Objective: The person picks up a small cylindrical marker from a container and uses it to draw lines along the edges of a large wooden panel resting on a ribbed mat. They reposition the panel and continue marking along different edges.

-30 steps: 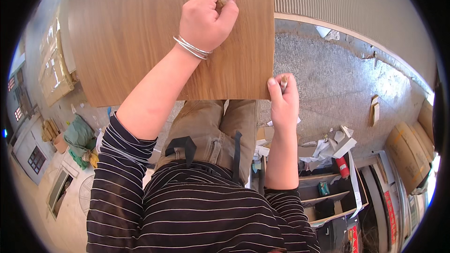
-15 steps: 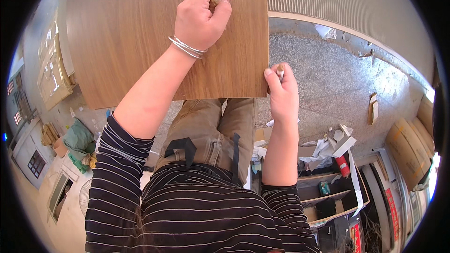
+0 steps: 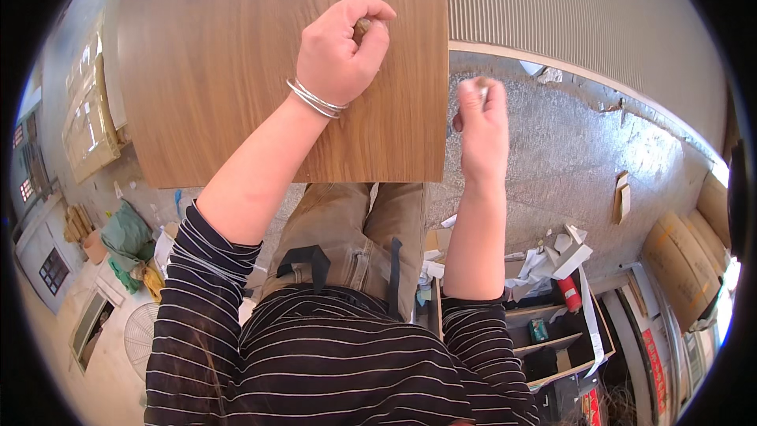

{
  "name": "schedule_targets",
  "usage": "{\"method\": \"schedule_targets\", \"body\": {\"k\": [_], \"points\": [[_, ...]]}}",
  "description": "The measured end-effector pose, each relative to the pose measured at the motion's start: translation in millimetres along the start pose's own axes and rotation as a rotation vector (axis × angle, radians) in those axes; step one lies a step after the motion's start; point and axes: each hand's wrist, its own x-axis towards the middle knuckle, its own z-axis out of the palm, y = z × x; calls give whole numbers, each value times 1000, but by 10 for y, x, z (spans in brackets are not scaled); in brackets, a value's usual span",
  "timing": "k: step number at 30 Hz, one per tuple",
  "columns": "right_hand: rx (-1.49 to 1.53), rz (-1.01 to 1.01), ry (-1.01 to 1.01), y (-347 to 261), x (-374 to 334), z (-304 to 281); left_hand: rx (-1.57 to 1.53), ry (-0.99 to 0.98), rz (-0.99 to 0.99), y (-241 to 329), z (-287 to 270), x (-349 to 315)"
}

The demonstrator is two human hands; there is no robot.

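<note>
A wood-grain board (image 3: 236,95) lies flat before me. Over its right part my left hand (image 3: 341,51) is curled closed, with silver bangles at the wrist. A small brownish thing (image 3: 361,29) peeks out between thumb and forefinger; most of it is hidden in the fist, so its kind is unclear. Past the board's right edge my right hand (image 3: 484,130) is raised, apart from the board. Its thumb and fingers pinch a small brown-and-white piece (image 3: 482,88), smeared by motion and too small to name.
A ribbed grey-beige panel (image 3: 583,16) stretches along the far right. Below right stands a compartmented wooden box (image 3: 564,343) with a red can (image 3: 568,293) and white scraps (image 3: 564,252). Cartons (image 3: 684,268) stand at the right, a wrapped package (image 3: 91,114) at the left.
My right hand has moved up and slightly right, away from the board's edge, still holding the small piece. The left hand stays closed above the board; the whole view has shifted a little.
</note>
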Motion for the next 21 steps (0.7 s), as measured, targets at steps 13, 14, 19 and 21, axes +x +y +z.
{"method": "schedule_targets", "body": {"k": [13, 14, 19, 21], "points": [[-414, -384, -12, 195, -236, 0, -49, 6, 5, 29, -36, -45], [-440, -393, -17, 176, -220, 6, -48, 8, 10, 23, -38, -52], [-556, -439, -25, 13, -26, 58, -35, 8, 43, 32, -36, -37], [-573, -417, -35, -146, 150, 141, -50, 12, 70, 14, -33, -29]]}}
